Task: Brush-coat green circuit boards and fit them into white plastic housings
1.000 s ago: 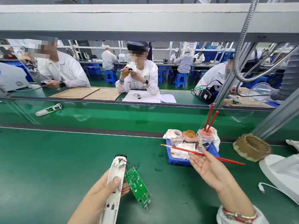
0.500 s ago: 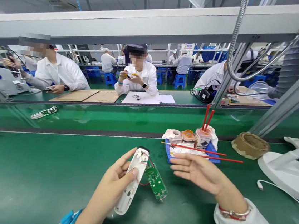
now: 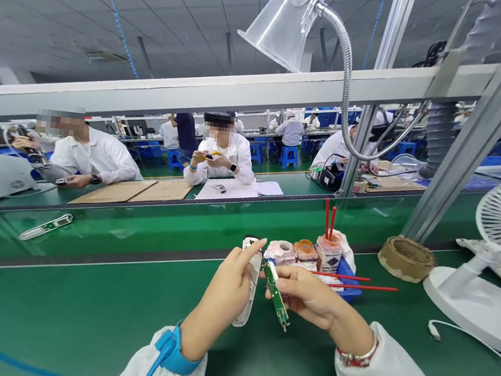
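Observation:
My left hand is closed around a long white plastic housing, its index finger stretched over the dark upper end. Between the thumb and fingers of my right hand is a green circuit board, tilted, with a small metal part at its lower tip. Thin wires run near the housing's upper end towards the board. Both pieces are held side by side above the green bench. A blue strap circles my left wrist.
Behind my right hand stands a blue tray with small bottles and red brushes. To the right are a tape roll and a white fan. Another housing lies on the far strip. Co-workers sit opposite.
My right hand has moved in from beside the tray and taken hold of the circuit board. My left hand has brought the housing rightward and more upright. The camera view has tilted up.

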Tool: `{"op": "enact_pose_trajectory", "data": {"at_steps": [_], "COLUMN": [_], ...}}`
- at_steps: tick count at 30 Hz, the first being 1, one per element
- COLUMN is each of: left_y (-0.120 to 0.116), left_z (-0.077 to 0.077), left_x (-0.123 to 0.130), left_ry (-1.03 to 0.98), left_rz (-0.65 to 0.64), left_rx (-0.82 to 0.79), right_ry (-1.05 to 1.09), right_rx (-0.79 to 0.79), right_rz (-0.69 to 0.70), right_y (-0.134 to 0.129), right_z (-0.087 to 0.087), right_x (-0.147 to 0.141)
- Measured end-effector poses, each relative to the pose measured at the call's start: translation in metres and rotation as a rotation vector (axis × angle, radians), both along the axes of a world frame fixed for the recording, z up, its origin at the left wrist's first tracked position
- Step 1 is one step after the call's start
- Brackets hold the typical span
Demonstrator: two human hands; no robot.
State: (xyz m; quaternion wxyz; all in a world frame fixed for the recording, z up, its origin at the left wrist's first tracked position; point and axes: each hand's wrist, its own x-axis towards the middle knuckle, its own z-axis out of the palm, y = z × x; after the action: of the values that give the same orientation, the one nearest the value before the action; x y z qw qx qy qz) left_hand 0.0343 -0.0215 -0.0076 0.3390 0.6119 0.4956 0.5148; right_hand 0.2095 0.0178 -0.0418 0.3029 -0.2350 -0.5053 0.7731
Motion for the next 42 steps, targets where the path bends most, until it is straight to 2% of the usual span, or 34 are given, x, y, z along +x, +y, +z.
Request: {"op": "enact_pose_trajectory", "data": {"at_steps": [3, 6, 11, 16, 20, 25, 28, 33, 42], "left_y": [0.011, 0.02, 0.029, 0.029, 0.026, 0.026, 0.027, 0.024, 0.023], "left_z": [-0.006, -0.01, -0.022, -0.034, -0.036, -0.036, -0.035, -0.031, -0.036], "left_x": [0.001, -0.002, -0.002, 0.002, 0.003, 0.003, 0.004, 0.009, 0.012], "left_ry": [-0.014, 0.057, 0.133, 0.087, 0.098, 0.172, 0.178, 0.225, 0.275], "left_rz": [0.0, 0.001, 0.062, 0.106, 0.128, 0.165, 0.137, 0.006, -0.024], "left_rx": [-0.007, -0.017, 0.084, 0.236, 0.253, 0.297, 0.365, 0.387, 0.429], "right_ry": [-0.049, -0.102, -0.182, -0.259, -0.41, -0.495, -0.519, -0.523, -0.572], "right_rx": [0.096, 0.18, 0.269, 0.398, 0.567, 0.748, 0.8, 0.852, 0.923], "right_rz": [-0.1, -0.172, -0.267, -0.425, -0.546, -0.663, -0.706, -0.807, -0.862], "right_y": [0.003, 0.004, -0.001, -0.013, -0.019, -0.02, -0.02, -0.021, -0.021], "right_z": [0.005, 0.008, 0.005, 0.006, 0.012, 0.012, 0.009, 0.008, 0.011], "right_x": [-0.002, -0.007, -0.023, -0.036, -0.038, -0.036, -0.035, -0.034, -0.032]}}
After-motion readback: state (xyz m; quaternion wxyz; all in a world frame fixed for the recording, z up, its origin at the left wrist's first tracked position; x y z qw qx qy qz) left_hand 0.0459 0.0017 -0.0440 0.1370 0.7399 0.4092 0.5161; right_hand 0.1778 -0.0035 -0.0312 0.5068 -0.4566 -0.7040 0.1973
